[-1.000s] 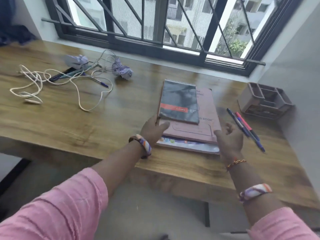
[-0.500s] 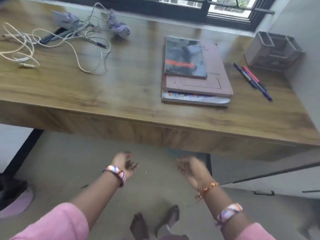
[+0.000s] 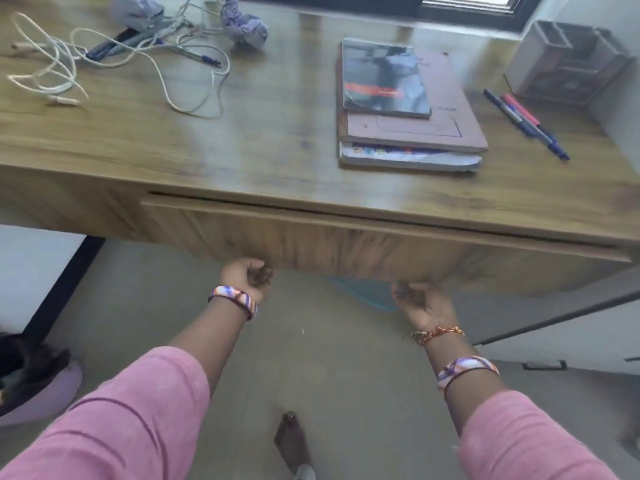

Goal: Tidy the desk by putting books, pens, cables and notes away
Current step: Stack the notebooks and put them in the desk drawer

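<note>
Three books [image 3: 408,109] lie stacked on the counter [image 3: 242,140]; their cover writing is too blurred to read. Two pens [image 3: 526,124] lie just beside them. Both hands, left [image 3: 246,276] and right [image 3: 423,304], curl their fingers under the drawer [image 3: 346,244] front's lower edge.

Three books [image 3: 408,109] sat stacked flat at about 1 o'clock on the desk, dark notebook on top. Two pens [image 3: 526,124] lay just right of them. White cables [image 3: 114,64] were tangled at 10 o'clock, near crumpled notes [image 3: 244,24].
</note>
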Available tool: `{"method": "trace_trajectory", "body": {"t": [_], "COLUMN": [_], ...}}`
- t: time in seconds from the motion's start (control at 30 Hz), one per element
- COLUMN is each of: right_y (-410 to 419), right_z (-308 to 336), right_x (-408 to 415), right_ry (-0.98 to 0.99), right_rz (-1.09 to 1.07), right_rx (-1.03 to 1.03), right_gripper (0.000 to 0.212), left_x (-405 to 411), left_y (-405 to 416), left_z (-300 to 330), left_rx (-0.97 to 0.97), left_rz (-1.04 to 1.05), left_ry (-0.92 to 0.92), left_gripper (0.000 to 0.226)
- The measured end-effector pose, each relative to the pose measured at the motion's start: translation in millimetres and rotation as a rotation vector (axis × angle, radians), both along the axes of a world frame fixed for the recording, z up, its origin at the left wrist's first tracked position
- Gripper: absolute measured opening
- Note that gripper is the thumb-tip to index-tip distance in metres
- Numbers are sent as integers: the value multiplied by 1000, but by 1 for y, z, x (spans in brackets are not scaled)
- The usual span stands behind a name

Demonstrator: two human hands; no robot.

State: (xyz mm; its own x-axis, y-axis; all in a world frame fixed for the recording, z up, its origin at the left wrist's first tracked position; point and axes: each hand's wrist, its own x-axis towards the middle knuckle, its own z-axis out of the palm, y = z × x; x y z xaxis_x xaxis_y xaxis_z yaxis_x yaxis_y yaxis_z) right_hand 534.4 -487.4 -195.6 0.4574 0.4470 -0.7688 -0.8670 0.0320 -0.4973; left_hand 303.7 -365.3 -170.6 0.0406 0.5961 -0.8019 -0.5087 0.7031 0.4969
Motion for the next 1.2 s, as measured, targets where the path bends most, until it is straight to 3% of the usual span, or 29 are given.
{"method": "trace_trajectory", "body": {"t": [0.13, 0.2, 0.23, 0.3, 0.33, 0.37, 0.43, 0.53, 0.63, 0.7, 0.93, 1.1, 1.2], "right_y": [-40, -67, -80, -102, -115, -127, -147, -156, -155, -160, -181, -203, -214], "right_z": [-2, 6, 14, 37, 48, 61, 94, 122, 133, 136, 169, 173, 173], "right_x": [-15, -26, -34, -56, -67, -80, -107, -130, -135, -136, -132, -136, -136], "right_ry": [-72, -156, -221, -508, -732, -962, -1357, -1673, -1731, -1770, -1826, -1694, -1554], "right_rz": [99, 201, 259, 349, 340, 320, 311, 609, 1074, 1223, 1277, 1297, 1419], "right_rx": [-41, -132, -196, -393, -499, -583, -617, -621, -679, -748, -789, -697, -641], "right_gripper": [30, 24, 21, 12, 17, 36, 72, 81, 71, 61, 27, 24, 22], "left_x": [-12, -17, -20, -20, -20, -20, -19, -15, -13, -19, -32, -38, -46], "left_y": [-37, -65, -82, -119, -141, -158, -180, -180, -175, -175, -185, -199, -208], "left_z": [19, 37, 45, 58, 65, 71, 84, 104, 124, 128, 137, 136, 133], "left_rx": [45, 135, 216, 446, 571, 674, 798, 956, 1053, 1078, 1203, 1055, 952], "left_rz": [-213, -422, -507, -574, -588, -618, -722, -937, -1355, -1509, -1563, -1886, -2035], "left_ry": [182, 521, 745, 1071, 1126, 1158, 1248, 1368, 1482, 1454, 1507, 1379, 1287], "left_gripper": [29, 14, 17, 56, 75, 87, 95, 79, 36, 28, 15, 6, 16]}}
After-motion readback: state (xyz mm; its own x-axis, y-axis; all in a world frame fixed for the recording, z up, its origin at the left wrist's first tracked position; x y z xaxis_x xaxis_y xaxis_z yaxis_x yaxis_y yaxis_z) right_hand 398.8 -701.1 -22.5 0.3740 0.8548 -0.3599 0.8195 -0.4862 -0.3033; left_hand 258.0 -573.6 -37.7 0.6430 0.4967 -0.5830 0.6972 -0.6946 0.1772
